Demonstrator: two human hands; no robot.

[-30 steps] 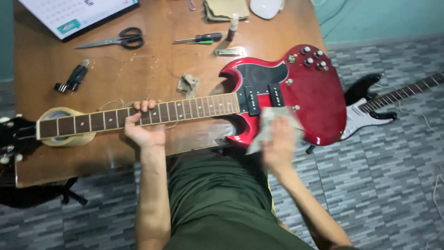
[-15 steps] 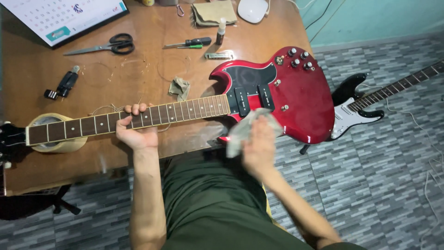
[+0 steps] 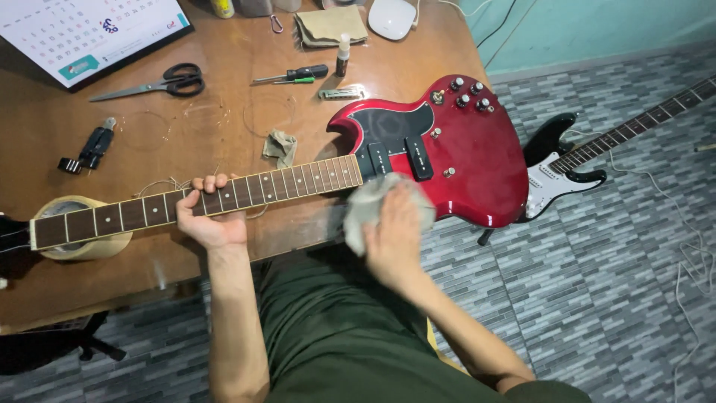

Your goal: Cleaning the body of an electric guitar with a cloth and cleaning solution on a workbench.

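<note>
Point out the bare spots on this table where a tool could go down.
Bare wood lies between the scissors and the guitar neck, and below the neck beside the tape roll. The far edge is crowded: screwdriver, small bottle, folded cloth.

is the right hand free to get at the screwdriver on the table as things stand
Probably not straight away: the right hand is pressing a grey cloth on the red guitar, whose body lies between it and the screwdriver.

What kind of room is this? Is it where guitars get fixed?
Probably a home guitar-repair spot. A stringless red electric guitar lies on a wooden table with a screwdriver and scissors, and a black-and-white guitar lies on the floor.
</note>
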